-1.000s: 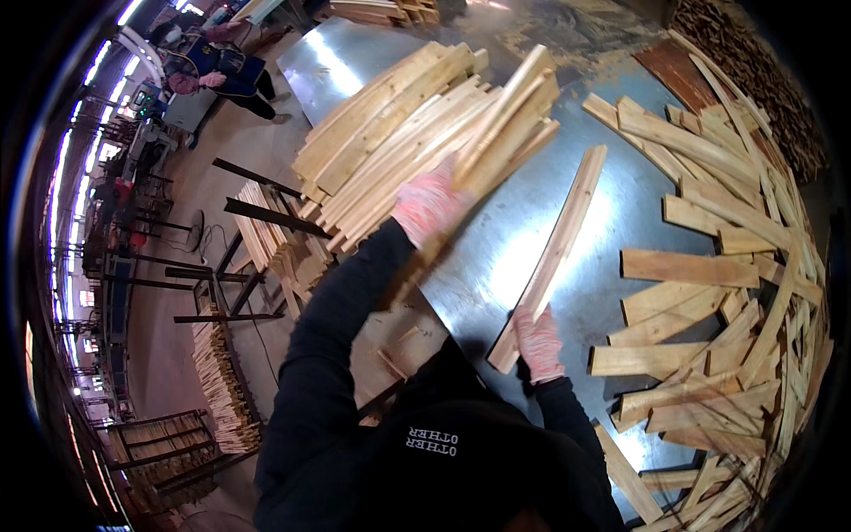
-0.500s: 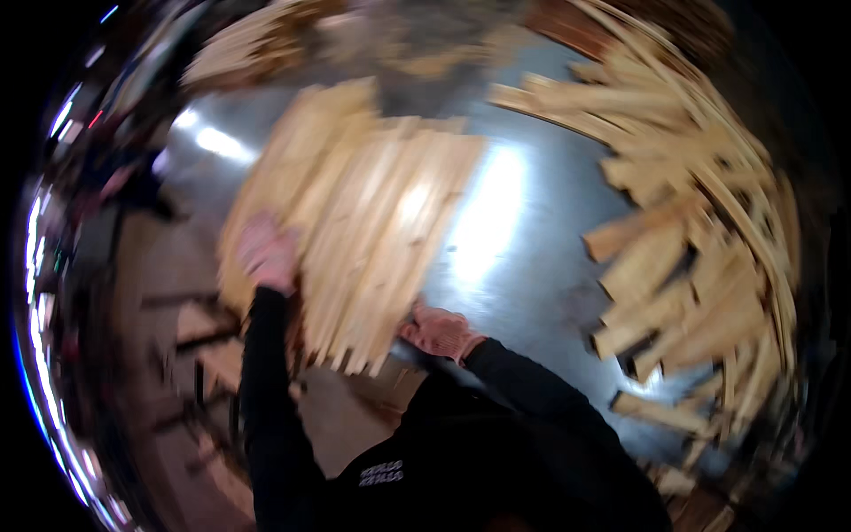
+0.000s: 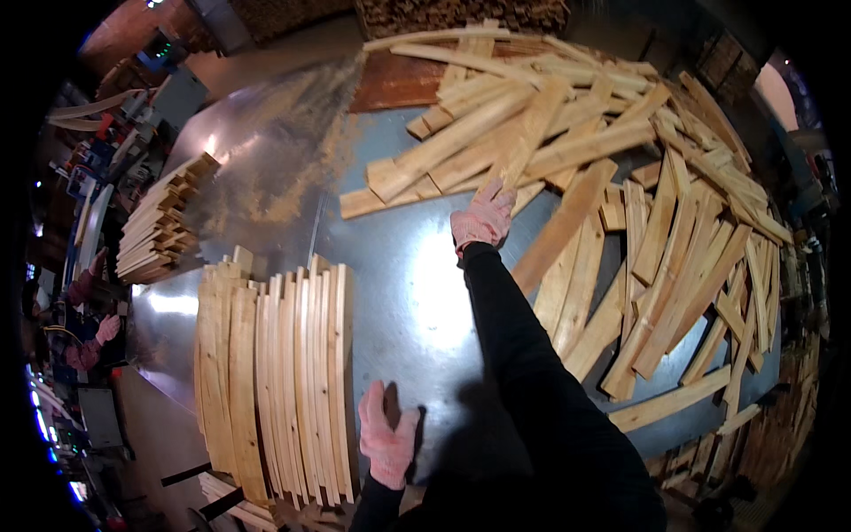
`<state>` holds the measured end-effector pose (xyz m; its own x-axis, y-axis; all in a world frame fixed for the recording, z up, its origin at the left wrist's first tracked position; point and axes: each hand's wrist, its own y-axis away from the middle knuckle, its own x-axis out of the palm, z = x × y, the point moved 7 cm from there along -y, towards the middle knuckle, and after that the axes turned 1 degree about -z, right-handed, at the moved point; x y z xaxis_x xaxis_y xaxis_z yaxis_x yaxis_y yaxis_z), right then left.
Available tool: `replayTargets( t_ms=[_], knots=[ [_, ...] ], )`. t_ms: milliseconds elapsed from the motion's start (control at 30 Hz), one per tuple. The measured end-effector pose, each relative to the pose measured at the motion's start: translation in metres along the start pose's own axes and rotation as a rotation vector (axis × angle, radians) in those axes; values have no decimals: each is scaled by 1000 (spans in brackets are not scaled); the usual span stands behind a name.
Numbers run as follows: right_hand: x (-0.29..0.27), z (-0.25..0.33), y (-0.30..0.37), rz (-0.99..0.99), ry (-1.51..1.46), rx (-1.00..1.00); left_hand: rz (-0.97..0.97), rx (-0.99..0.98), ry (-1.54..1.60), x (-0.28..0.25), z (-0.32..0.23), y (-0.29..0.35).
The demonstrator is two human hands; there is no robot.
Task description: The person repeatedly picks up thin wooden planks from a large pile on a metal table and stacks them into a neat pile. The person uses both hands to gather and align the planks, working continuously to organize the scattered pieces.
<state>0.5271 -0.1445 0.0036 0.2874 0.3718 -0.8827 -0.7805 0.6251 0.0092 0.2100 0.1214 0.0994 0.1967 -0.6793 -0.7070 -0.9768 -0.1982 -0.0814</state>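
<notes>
At the left edge of the room, a co-worker's gloved hand [image 3: 108, 329] shows near some machines, too dim to make out well. On the far left of the metal table [image 3: 383, 306] lies a small stack of wooden slats [image 3: 160, 229], and pale sawdust [image 3: 288, 182] dusts the metal right of it.

Nearer, I see wider curved boards [image 3: 232, 372] lying close together, with a row of narrow slats [image 3: 306, 381] set on edge at their right. Half a second ago both hands were at this bundle; now it lies by itself, ends roughly level, and I take that part of the work to be settled for the moment.

Just right of the row, the left hand [image 3: 387, 439], in a pink-white glove, hangs with fingers spread and holds nothing. The right hand [image 3: 483, 220] now reaches far forward, its fingers at the near end of a pale board [image 3: 532, 133] in the loose pile; whether they grip it I cannot tell. Attention seems shifted from bundle to pile.

That loose pile [image 3: 656, 266] sprawls over the table's right side, boards crossing at all angles. A reddish-brown panel [image 3: 394, 78] lies at its far left, and stacked timber [image 3: 461, 16] stands beyond.
</notes>
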Motion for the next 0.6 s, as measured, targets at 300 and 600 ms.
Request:
replayTargets(
  t_ms=[300, 600],
  knots=[
    [-72, -164, 152, 1137, -1083, 240, 686, -815, 1346, 190, -7, -66],
    [-47, -77, -214, -20, -72, 202, 556, -818, 1418, 207, -10, -28]
  ],
)
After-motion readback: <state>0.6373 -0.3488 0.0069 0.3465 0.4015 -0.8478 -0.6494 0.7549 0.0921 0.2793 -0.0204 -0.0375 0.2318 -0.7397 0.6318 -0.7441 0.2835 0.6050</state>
